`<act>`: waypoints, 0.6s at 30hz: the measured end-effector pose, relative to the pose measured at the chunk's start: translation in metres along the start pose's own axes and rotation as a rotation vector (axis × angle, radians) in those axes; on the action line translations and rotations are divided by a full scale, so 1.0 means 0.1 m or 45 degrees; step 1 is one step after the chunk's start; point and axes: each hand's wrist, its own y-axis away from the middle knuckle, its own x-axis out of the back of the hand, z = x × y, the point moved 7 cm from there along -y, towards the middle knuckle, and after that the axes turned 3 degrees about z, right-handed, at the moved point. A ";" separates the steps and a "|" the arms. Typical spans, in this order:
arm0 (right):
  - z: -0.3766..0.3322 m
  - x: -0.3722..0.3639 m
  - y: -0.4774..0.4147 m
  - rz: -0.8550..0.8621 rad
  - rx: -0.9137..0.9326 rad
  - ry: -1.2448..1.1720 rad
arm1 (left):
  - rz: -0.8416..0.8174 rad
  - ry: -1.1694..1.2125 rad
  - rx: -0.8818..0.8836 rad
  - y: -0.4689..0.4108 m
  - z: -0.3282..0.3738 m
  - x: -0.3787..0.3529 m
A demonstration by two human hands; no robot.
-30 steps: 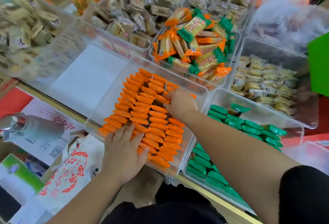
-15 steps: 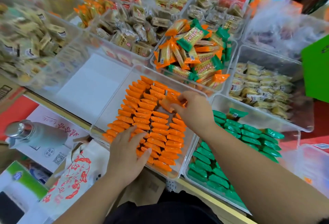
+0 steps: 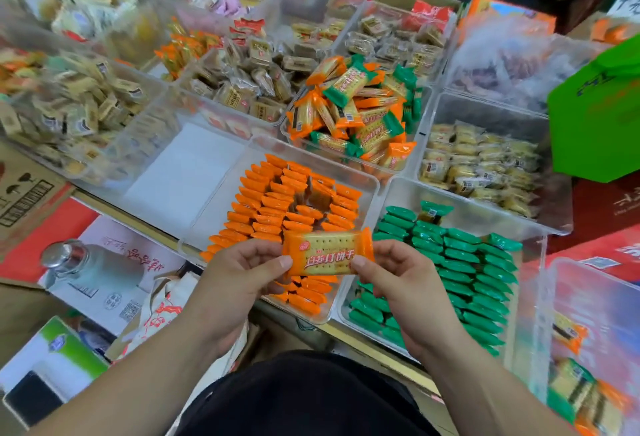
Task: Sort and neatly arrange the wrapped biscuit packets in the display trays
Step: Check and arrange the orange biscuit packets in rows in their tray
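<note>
Broadly, the bench carries clear trays that keep each kind apart; the orange tray holds orange packets on edge in tight rows, likely to fit more and look tidy, with a gap toward its far middle; just beside it, the green tray holds green packets ranked alike; behind, a mixed heap lies unsorted; left hand and right hand each close a thumb-and-finger grip on one end of a single orange biscuit packet, held flat, print upward, over the orange tray's near end, seemingly to square it before slotting in.

Left hand, right hand, fingers pinching orange packet ends
</note>
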 end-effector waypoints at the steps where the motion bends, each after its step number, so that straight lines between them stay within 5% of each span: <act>1: 0.03 0.03 0.02 0.005 -0.012 -0.001 | -0.013 0.010 0.004 0.02 0.01 0.01; 10: 0.31 -0.07 0.09 -0.206 -0.367 -0.500 | -0.174 0.131 -0.049 0.28 0.34 -0.07; 18: 0.22 -0.16 0.13 -0.380 -0.337 -0.804 | -0.114 0.116 -0.044 0.27 0.40 0.02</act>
